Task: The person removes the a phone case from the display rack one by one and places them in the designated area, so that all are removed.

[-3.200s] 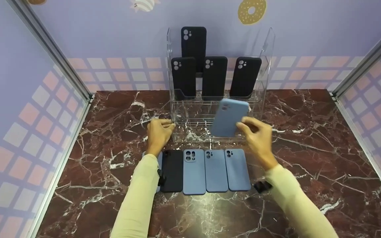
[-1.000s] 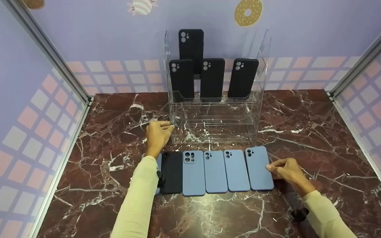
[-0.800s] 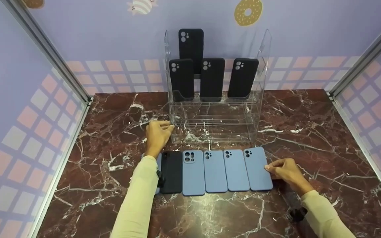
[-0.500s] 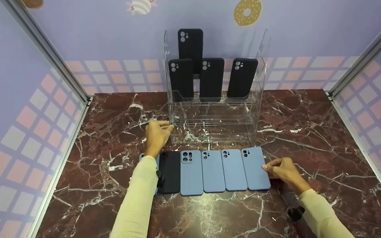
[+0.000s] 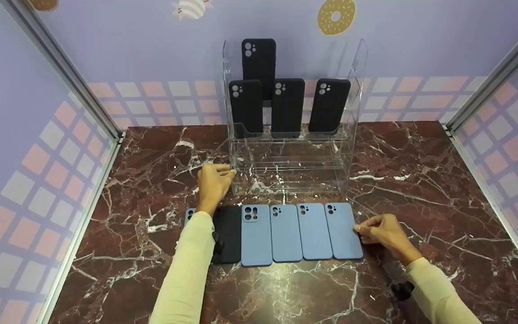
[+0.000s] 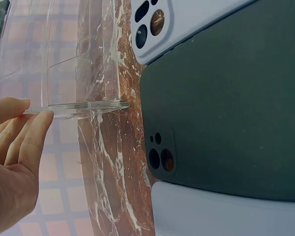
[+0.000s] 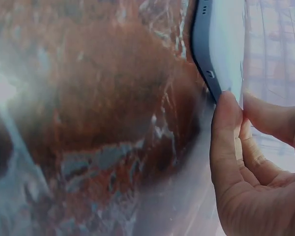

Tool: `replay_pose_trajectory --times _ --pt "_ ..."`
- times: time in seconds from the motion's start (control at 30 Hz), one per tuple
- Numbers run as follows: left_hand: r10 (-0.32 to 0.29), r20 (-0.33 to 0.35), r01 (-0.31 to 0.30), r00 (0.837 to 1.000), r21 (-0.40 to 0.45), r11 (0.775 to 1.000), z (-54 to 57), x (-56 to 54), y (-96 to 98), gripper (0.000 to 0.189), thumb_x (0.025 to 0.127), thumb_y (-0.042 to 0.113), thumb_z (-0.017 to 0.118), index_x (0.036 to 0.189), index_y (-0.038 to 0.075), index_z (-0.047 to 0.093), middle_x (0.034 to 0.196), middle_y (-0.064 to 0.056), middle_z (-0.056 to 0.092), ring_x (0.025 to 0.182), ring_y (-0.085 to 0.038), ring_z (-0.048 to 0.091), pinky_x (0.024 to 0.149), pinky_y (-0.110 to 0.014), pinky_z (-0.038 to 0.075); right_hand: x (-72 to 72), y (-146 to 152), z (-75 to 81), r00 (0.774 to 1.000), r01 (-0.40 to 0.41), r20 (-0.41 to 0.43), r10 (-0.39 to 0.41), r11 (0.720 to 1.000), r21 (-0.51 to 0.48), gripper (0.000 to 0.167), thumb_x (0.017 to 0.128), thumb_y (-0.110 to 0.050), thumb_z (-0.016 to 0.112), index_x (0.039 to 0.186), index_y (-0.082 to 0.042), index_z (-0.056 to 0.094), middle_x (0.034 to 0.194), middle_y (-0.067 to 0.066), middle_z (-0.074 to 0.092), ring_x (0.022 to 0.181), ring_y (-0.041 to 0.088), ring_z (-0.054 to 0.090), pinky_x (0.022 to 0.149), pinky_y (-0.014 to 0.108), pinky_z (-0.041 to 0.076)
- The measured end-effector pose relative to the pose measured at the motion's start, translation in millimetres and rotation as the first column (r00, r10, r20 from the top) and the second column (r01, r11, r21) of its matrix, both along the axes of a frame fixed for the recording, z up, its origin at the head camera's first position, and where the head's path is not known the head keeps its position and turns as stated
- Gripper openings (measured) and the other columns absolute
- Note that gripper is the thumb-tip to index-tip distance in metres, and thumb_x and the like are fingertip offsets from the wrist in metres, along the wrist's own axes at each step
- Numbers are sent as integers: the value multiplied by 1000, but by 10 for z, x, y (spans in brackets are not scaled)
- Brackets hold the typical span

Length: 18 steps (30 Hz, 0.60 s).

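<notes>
Left hand (image 5: 215, 183): pinches clear display stand (image 6: 83, 106)
Right hand (image 5: 386, 231): pinches rightmost blue phone case (image 5: 344, 231)
Row: five blue phone cases (image 5: 256, 238), one black (image 5: 230, 231)
Stand: four black phone cases (image 5: 288, 108)

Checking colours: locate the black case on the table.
In the head view, the black case lies left of centre, between two blue cases, partly behind the left sleeve.

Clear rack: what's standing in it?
Three black phone cases stand in a row; a fourth black case stands higher, behind the left two. They cover parts of its lower half.
</notes>
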<state>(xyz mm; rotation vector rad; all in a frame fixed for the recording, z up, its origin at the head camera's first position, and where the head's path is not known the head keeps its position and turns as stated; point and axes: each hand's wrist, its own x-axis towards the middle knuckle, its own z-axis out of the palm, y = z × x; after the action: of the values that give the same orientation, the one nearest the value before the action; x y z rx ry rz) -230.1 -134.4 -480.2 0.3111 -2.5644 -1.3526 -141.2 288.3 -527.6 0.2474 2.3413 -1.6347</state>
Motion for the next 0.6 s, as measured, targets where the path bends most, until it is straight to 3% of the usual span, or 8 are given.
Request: replay_pose_trajectory --times 0.13,0.3,0.37,0.5,0.6 --pt "-6 -3 6 1000 12 1000 -1 1 -10 21 86 12 80 106 3 79 98 -13 76 90 -24 76 87 -37 59 -27 -1 75 1000 -15 -14 15 1000 2 21 90 -3 76 90 15 67 79 12 72 65 18 70 64 32 63" --pt "-3 0 3 1000 19 1000 1 -1 -20 21 87 11 80 106 3 79 98 -13 77 90 -23 76 83 -36 60 -131 -14 267 993 -63 -101 67 997 46 21 89 -1 76 92 17 67 80 16 72 63 18 70 63 34 63" --pt "0 0 0 1000 17 1000 1 0 -22 21 86 12 80 106 3 79 98 -13 77 90 -23 76 84 -37 60 -191 -7 390 985 -79 -145 94 991 104 23 88 -4 77 94 16 68 80 18 72 59 16 67 57 31 61" --pt "0 5 0 1000 25 1000 3 -2 -12 21 86 12 80 106 3 79 98 -13 77 90 -24 76 84 -37 60 -321 16 705 976 -76 -189 111 981 180 25 90 -12 77 103 8 71 88 15 73 66 16 66 58 26 58" --pt "-9 10 9 1000 32 999 7 -1 -9 21 87 11 80 106 3 79 99 -14 77 91 -24 76 83 -37 61 -431 6 950 975 -44 -209 78 986 161 29 92 -17 76 111 4 69 98 13 73 75 16 66 68 27 59"
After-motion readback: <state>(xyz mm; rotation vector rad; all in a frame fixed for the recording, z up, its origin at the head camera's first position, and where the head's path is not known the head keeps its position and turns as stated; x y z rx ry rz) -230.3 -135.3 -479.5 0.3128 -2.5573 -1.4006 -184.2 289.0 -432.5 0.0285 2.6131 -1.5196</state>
